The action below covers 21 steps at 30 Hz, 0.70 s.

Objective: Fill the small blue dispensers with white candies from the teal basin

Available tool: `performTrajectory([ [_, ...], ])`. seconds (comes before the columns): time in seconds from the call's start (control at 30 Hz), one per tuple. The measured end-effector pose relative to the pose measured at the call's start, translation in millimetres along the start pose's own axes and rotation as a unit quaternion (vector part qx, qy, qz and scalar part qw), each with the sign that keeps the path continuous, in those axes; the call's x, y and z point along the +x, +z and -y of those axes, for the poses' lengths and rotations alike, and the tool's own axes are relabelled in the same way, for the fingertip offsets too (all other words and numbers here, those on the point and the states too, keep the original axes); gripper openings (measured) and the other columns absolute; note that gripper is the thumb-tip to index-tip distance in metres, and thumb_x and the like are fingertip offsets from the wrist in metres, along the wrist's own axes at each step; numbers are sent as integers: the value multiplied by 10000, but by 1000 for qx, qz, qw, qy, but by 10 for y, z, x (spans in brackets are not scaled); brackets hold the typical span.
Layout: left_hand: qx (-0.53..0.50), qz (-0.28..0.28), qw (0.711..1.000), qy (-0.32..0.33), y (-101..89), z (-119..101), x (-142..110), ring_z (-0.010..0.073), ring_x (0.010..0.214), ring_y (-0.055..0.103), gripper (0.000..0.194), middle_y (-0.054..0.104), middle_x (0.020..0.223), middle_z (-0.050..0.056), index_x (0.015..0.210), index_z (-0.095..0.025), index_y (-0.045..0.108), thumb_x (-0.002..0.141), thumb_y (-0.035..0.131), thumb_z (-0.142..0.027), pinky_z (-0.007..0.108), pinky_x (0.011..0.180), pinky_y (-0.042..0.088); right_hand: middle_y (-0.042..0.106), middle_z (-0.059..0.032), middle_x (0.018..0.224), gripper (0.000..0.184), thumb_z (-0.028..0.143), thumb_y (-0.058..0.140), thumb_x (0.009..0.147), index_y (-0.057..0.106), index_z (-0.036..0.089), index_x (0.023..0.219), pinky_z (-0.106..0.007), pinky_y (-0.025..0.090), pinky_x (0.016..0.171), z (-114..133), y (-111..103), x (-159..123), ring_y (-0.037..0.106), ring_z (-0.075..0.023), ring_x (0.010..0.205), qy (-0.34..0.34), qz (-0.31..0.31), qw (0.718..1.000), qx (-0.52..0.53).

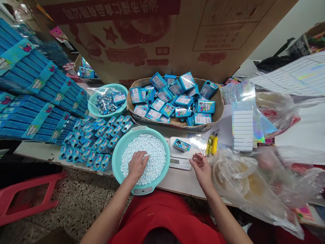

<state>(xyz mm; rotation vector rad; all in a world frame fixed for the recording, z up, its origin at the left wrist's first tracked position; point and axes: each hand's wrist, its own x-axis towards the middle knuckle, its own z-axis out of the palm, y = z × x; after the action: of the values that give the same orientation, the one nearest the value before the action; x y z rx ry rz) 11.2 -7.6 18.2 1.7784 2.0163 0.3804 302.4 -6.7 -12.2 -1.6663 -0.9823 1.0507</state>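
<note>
In the head view my left hand [137, 166] is over the turquoise basin [116, 159] of small white candies [154, 152]. Its fingers are curled together, with a few candies at the tips. My right hand [202, 170], loosely bent with thumb and fingers apart, is empty beside the white digital scale [180, 163]. On the scale's platform lies one blue candy tin [181, 145] with a round opening at its end. The display is lit, but its digits are too small to read surely.
Rows of open blue tins [95, 142] stand left of the basin, beside stacked blue cartons [38, 91]. Behind are a smaller bowl [92, 103] of shiny metal pieces and a cardboard tray [175, 125] of tins. Label sheets [242, 130] and plastic bags [243, 179] lie right.
</note>
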Motion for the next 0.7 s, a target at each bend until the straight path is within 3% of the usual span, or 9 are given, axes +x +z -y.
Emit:
performTrajectory([
  [0.1, -7, -8, 1000, -10, 33, -10, 32, 288, 1214, 399, 409, 503, 1273, 96, 1162, -230, 555, 782, 572, -381, 430, 994, 332, 544, -144, 1207, 712, 467, 744, 585, 472, 192, 1183, -426, 469, 829, 60, 191, 209, 547, -260, 1039, -48, 0, 998, -43],
  [0.2, -139, -30, 989, -48, 41, -70, 86, 256, 1161, 463, 364, 556, 1191, 102, 1123, -204, 568, 791, 551, -350, 415, 993, 346, 598, -95, 1070, 568, 492, 720, 611, 537, 186, 1053, -410, 451, 830, 215, 353, 402, 562, -254, 973, -86, 52, 992, -73],
  [0.27, -279, -29, 955, -99, -1, -186, 124, 234, 1028, 551, 336, 610, 1072, 93, 1059, -195, 586, 785, 556, -387, 388, 917, 411, 621, -54, 925, 442, 504, 688, 659, 569, 190, 946, -392, 450, 807, 410, 397, 430, 580, -234, 876, -117, 77, 986, -89],
  [0.33, -437, -23, 884, -161, -85, -367, 169, 219, 914, 600, 378, 641, 995, 89, 1025, -185, 591, 764, 577, -458, 360, 832, 452, 624, -43, 899, 389, 493, 679, 692, 583, 206, 936, -379, 444, 794, 672, 399, 362, 577, -231, 859, -177, 74, 975, -113],
  [0.4, -588, -14, 783, -203, -191, -579, 235, 213, 897, 616, 455, 655, 992, 103, 1033, -174, 591, 763, 557, -539, 335, 803, 459, 628, -53, 946, 348, 460, 685, 713, 600, 229, 959, -379, 429, 806, 941, 406, 245, 570, -238, 889, -263, 72, 952, -143],
  [0.53, -775, 9, 578, -256, -318, -884, 412, 200, 915, 620, 547, 660, 1011, 121, 1005, -152, 613, 808, 421, -625, 301, 790, 465, 647, -51, 867, 262, 405, 656, 757, 639, 240, 960, -370, 389, 754, 1225, 576, 85, 566, -239, 828, -377, 164, 874, -258],
  [0.6, -810, -3, 512, -287, -301, -921, 474, 197, 858, 632, 466, 665, 936, 123, 904, -129, 619, 832, 440, -553, 306, 776, 478, 633, -43, 798, 238, 397, 639, 769, 644, 225, 934, -351, 372, 702, 1234, 692, 59, 557, -231, 774, -385, 185, 853, -300],
  [0.7, -825, -29, 460, -326, -234, -875, 481, 187, 779, 643, 308, 659, 814, 105, 795, -119, 599, 846, 481, -398, 304, 751, 491, 625, -38, 810, 228, 381, 630, 784, 631, 226, 952, -341, 360, 697, 1241, 777, 19, 546, -226, 780, -379, 185, 850, -316],
])
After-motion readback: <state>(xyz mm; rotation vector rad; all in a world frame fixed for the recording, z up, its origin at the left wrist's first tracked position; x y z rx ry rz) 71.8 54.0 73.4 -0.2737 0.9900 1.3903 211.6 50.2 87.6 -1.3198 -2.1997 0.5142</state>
